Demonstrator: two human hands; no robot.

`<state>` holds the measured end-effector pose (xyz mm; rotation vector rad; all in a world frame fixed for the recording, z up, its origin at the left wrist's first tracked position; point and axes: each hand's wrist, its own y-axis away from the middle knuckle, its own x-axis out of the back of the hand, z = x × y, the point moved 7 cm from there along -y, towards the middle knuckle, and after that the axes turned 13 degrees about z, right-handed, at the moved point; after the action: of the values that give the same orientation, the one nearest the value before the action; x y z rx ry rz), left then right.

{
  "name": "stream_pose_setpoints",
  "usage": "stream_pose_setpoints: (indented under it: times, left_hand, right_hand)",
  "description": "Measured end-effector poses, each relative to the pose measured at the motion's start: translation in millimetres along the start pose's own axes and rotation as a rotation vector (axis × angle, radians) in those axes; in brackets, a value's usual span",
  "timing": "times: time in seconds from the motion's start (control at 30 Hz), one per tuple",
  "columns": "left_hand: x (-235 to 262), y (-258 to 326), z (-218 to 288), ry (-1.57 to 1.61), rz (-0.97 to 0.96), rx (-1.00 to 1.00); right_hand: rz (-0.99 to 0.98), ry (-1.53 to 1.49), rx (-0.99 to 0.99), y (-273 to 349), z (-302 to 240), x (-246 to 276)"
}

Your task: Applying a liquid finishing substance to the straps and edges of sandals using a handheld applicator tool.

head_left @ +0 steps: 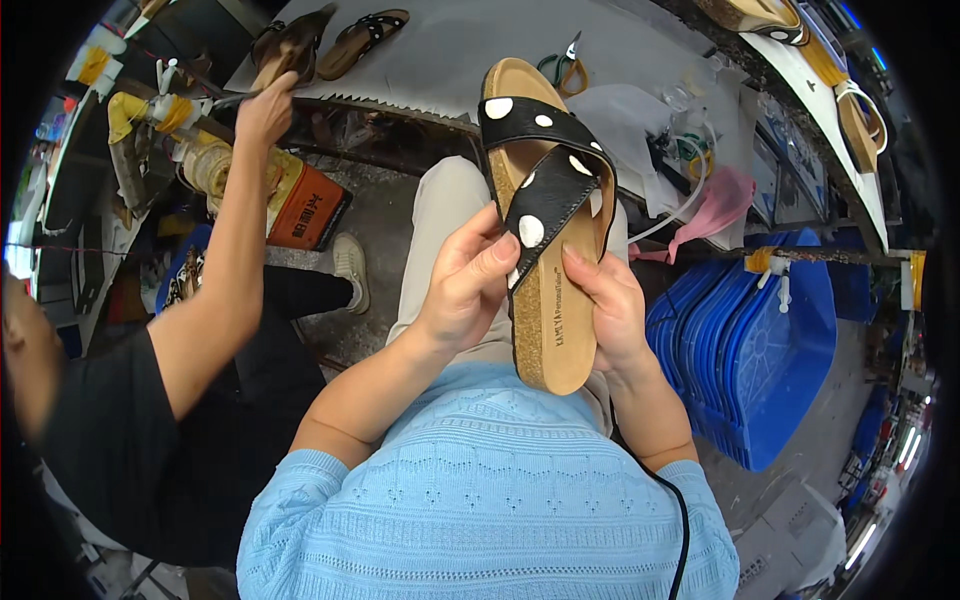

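Note:
Between my two hands is a cork-soled sandal [562,330] with crossed black straps dotted in white. Its toe points away from me and its heel comes close to my blue top. My left hand [468,275] grips the left edge of the sole, the thumb pressed at the lower end of a strap. On the opposite edge my right hand [608,305] is closed round the sole, its thumb on the footbed just below the straps. The fingers under the sole are mostly hidden.
A grey worktable [450,50] ahead bears scissors [570,72], a dark studded sandal [362,42] and clear plastic. Stacked blue bins [745,350] stand at my right, near a pink cloth [712,205]. At my left a co-worker's hand [265,110] reaches to another sandal. An orange can [305,205] sits below.

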<state>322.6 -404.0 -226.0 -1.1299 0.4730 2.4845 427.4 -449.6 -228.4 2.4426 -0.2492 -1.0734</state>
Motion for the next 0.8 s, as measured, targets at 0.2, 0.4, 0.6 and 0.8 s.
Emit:
stream_pose_setpoints:
  times: [0.2, 0.4, 0.6, 0.8]
  left_hand:
    - [-2.6, -4.4, -4.2, -0.062, 0.104, -0.025]
    - [0.6, -2.3, -10.2, -0.073, 0.155, -0.017]
    - [-23.7, 24.4, 33.1, -0.879, -0.016, -0.830]
    - [-38.9, 30.3, 28.3, -1.209, -0.036, -1.024]
  right_hand:
    - [-0.076, -0.136, -0.101, -4.9, 4.4, 6.0]
    - [0.144, -0.167, -0.224, -5.7, 8.9, 12.9]
    - [0.177, -0.303, -0.315, -6.6, 6.6, 1.1]
    - [0.024, -0.249, -0.311, -7.7, 20.2, 2.5]
